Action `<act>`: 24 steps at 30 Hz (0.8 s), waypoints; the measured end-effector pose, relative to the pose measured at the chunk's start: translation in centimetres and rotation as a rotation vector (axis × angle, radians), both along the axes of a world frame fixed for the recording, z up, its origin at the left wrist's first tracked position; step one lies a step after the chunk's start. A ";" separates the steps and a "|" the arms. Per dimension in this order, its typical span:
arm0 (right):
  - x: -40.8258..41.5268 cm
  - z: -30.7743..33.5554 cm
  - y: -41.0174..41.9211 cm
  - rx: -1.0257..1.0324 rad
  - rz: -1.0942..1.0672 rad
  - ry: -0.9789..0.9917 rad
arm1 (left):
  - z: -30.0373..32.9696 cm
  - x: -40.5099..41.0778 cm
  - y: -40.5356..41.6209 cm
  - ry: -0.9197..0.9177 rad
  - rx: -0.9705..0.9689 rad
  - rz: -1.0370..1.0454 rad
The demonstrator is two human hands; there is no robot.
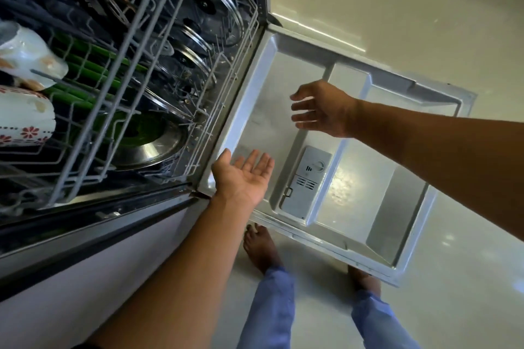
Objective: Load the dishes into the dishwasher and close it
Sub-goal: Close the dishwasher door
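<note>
Both bare hands hang empty, fingers spread — left hand [243,176] palm-up, right hand [323,108] beyond it — above the lowered grey dishwasher door [397,207]. Loaded wire racks [122,71] lie to their left; a protruding rack could block closing — or pinch fingers.

Beside the open dishwasher door [354,110], I see my two arms bare from wrist to elbow, with no sleeves, rings or watch on my left hand [241,176] or right hand [323,108]. Below the door's near edge, I wear light blue trousers [269,309] above bare feet [259,246].
</note>
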State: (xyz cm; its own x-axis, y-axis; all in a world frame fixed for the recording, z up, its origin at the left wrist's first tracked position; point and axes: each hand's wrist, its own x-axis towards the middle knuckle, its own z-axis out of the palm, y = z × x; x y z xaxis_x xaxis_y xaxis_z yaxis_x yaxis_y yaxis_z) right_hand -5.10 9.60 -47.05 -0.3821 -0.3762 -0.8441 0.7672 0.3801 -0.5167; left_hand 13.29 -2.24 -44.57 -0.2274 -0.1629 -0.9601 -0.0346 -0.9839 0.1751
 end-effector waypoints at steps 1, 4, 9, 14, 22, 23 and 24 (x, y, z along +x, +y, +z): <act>-0.3 -0.3 1.4 0.025 -0.001 -0.001 | -0.2 0.1 1.1 0.005 0.016 0.005; -1.1 -1.4 6.1 0.107 0.053 0.006 | -1.3 0.3 5.5 -0.001 0.056 0.029; -2.3 -2.7 14.4 0.247 0.172 -0.016 | -2.9 -0.2 14.4 -0.056 0.106 0.093; -2.8 -3.3 21.4 0.331 0.272 -0.053 | -4.6 -1.2 25.5 -0.115 0.208 0.180; -3.1 -6.3 30.7 0.390 0.908 0.408 | -7.0 -2.9 37.9 -0.174 0.113 -0.157; -2.9 -6.7 31.8 0.407 1.222 0.617 | -7.5 -2.5 38.9 -0.222 -0.074 -0.453; -2.7 -7.2 33.0 0.392 1.519 0.826 | -8.4 -1.8 40.3 -0.278 -0.329 -0.819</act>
